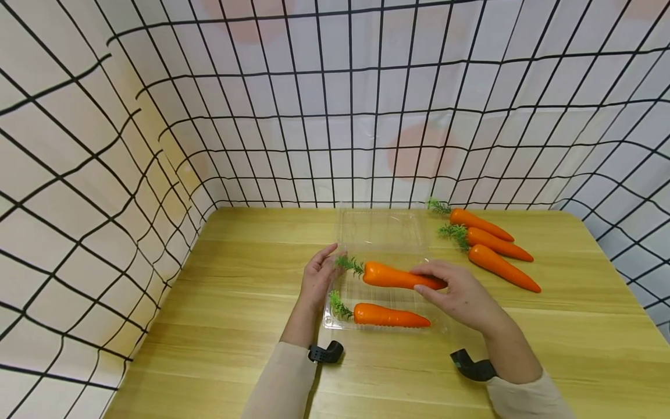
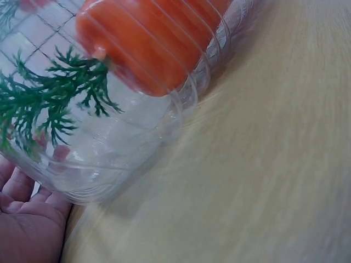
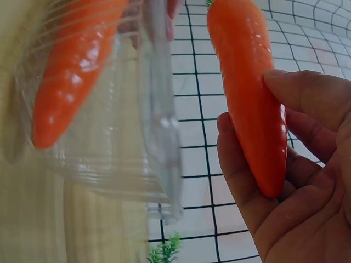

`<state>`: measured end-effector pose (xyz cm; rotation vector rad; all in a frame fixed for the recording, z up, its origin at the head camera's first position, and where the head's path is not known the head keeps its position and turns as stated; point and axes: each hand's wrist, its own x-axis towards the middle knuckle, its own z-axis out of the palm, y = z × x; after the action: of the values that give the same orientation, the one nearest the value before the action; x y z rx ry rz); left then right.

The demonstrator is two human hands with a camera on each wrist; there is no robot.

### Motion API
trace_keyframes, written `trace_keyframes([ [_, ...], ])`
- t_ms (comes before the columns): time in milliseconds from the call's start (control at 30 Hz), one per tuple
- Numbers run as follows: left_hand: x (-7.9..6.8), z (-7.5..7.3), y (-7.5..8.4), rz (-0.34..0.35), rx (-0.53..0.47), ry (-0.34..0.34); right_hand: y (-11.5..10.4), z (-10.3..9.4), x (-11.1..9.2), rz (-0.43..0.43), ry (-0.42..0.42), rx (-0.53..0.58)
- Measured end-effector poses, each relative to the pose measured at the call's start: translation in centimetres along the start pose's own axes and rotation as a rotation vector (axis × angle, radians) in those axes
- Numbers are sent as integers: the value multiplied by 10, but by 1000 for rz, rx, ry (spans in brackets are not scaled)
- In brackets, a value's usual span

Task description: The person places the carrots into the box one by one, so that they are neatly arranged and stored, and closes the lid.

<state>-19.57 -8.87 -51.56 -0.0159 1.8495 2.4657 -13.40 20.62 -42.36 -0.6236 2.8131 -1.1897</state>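
1. A white cloth with black grid lines point(image 1: 361, 131) stands along the left, far and right edges of the desk point(image 1: 235, 291).
2. The left hand point(image 1: 316, 279) is open, its fingers loosely extended at the left side of a clear plastic box; a black wrist camera point(image 1: 330, 352) sits below it, beside a beige sleeve.
3. The clear plastic box point(image 1: 327, 321) lies near the middle of the desk, its lid point(image 1: 382, 227) folded back to the far edge.
4. Inside, along the box's near side, lies one carrot point(image 1: 389, 315), leaves to the left, tip to the right.
5. A held carrot point(image 1: 392, 276) is above the box, its leaves beside the left hand's fingers.
6. The right hand point(image 1: 466, 294) grips this carrot near its tip, between thumb and fingers.
7. Toward the desk's far right corner lie three carrots point(image 1: 499, 243), side by side, leaves to the left, tips slanting toward the right edge.
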Motion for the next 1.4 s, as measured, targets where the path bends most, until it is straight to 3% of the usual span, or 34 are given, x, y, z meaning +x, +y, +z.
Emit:
trace_keyframes([
  [300,-1,-1,1,33,72,-6,-1,11,3,3,-90,64],
  [900,-1,-1,1,58,76,-9,-4,26,7,17,-169,-84],
  [1200,-1,-1,1,52,91,-12,-4,35,8,-32,-152,-197],
  [1400,-1,-1,1,52,76,-23,-3,36,9,-20,-162,-205],
])
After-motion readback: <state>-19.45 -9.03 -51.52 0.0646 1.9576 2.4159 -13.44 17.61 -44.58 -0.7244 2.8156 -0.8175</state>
